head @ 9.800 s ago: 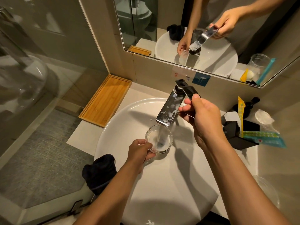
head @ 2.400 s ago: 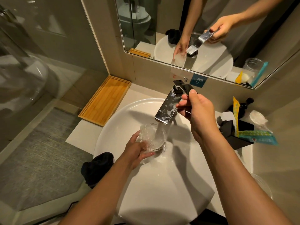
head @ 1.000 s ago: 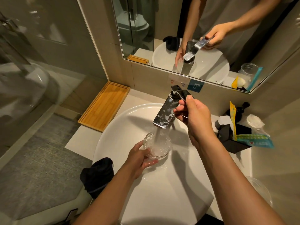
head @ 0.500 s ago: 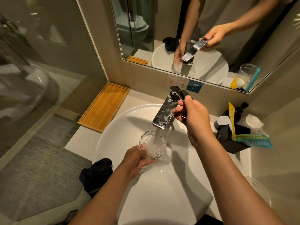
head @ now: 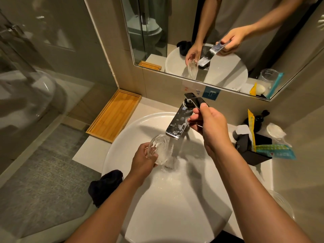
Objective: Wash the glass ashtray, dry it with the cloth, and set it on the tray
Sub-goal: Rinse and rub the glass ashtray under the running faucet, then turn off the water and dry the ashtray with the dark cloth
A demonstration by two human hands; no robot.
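Rinsing now: left hand grips the tilted ashtray under the tap, water running; right hand pinches the lever. Cloth and tray, left of the basin, both untouched; drying and placing remain.

The ashtray is clear, colourless glass. The basin is plain glossy white, and the tabletop is off-white. The tray at the tabletop's far left corner is honey-yellow bamboo with a fine lengthwise grain. The cloth at the near left edge is black. The tap is shiny chrome, spotted with white marks. A black box near the right edge carries a yellow packet and a teal, patterned packet. The floor is speckled grey.
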